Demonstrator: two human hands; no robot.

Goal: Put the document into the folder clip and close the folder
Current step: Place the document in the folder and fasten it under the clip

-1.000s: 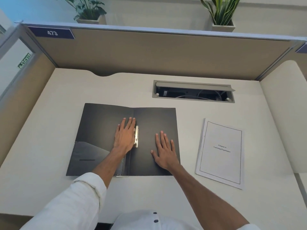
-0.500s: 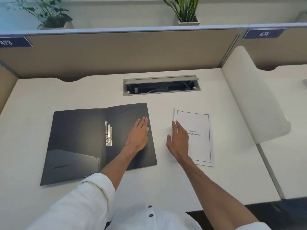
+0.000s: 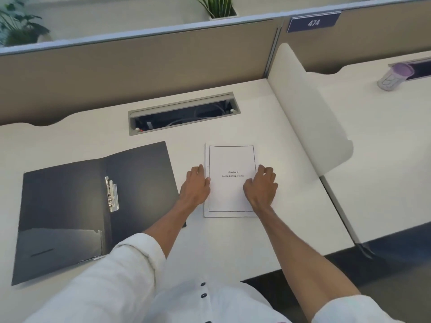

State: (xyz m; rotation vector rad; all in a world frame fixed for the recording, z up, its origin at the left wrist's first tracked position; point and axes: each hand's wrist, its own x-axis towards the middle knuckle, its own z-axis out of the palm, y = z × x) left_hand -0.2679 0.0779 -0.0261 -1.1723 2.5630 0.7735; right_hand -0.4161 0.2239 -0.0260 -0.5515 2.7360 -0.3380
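The document (image 3: 229, 194) lies flat on the desk (image 3: 221, 241), apart from the open folder (image 3: 70, 194) at its 9 o'clock, whose metal clip (image 3: 112, 194) sits by the spine. The left hand (image 3: 196, 184) grasps the document's 9 o'clock edge with curled fingers. The right hand (image 3: 261, 185) curls over its 3 o'clock edge.

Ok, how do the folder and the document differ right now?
The folder is dark, the document white. The folder lies open and spreads wider than the document. No hand is on the folder; the left hand and right hand curl at the document's side edges. Both lie flat on the desk.
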